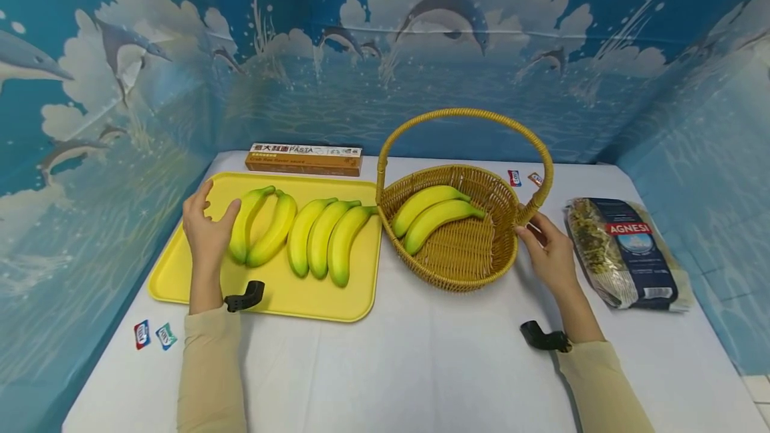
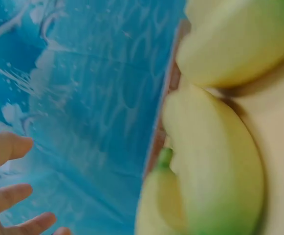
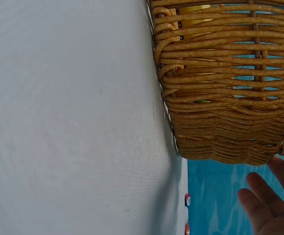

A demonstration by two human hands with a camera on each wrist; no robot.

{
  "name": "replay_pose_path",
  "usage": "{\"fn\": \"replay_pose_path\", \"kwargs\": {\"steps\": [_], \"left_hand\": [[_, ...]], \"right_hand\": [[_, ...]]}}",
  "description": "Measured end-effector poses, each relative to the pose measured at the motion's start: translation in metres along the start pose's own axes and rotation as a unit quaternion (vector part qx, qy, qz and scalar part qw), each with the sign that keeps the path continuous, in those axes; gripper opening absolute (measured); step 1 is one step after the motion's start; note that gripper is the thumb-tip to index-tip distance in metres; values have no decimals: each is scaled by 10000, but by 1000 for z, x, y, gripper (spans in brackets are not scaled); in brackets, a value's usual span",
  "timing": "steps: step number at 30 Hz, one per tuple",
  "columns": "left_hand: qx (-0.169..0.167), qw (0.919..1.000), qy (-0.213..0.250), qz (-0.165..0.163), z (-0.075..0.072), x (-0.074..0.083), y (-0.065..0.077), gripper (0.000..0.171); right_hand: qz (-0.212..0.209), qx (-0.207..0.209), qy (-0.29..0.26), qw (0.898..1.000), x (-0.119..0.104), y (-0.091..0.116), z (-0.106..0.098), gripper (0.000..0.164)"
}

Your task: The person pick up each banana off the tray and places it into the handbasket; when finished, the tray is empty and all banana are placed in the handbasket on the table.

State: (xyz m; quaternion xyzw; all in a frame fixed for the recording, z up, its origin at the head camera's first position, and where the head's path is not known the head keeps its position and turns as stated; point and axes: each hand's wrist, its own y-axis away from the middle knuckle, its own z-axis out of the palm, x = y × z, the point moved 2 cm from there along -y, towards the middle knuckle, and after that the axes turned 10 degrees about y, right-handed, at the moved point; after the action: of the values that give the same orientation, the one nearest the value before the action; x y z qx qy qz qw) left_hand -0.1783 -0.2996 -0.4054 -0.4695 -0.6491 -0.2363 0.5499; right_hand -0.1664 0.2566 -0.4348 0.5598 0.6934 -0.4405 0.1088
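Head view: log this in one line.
left hand: empty, above tray | right hand: grips basket rim | bananas: two in basket, five on tray | pasta bag: right of basket

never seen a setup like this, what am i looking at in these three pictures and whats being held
There is no robot here, just a person's bare left hand and right hand. The wide picture comes from a camera worn on the head; the other two come from the left and right wrists. On the white table are a yellow tray with five bananas, a wicker basket with two more, a pasta box, a bag marked AGNESI and four small packets. The right hand holds the basket by the foot of its handle. The left hand is open near the tray's bananas, holding nothing.
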Motion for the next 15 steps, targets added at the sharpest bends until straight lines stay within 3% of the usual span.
{"fn": "replay_pose_path", "kwargs": {"steps": [3,6,15], "left_hand": [[-62,9997,-99,-205,0,-11,-3,66],[-203,9990,-215,-330,1,-24,-6,70],[-703,9922,-716,-743,8,-58,-14,79]], "right_hand": [[40,30,75,10000,17,0,4,42],[52,17,51,10000,20,0,5,42],[-101,17,-44,9999,-12,1,-4,38]]}}
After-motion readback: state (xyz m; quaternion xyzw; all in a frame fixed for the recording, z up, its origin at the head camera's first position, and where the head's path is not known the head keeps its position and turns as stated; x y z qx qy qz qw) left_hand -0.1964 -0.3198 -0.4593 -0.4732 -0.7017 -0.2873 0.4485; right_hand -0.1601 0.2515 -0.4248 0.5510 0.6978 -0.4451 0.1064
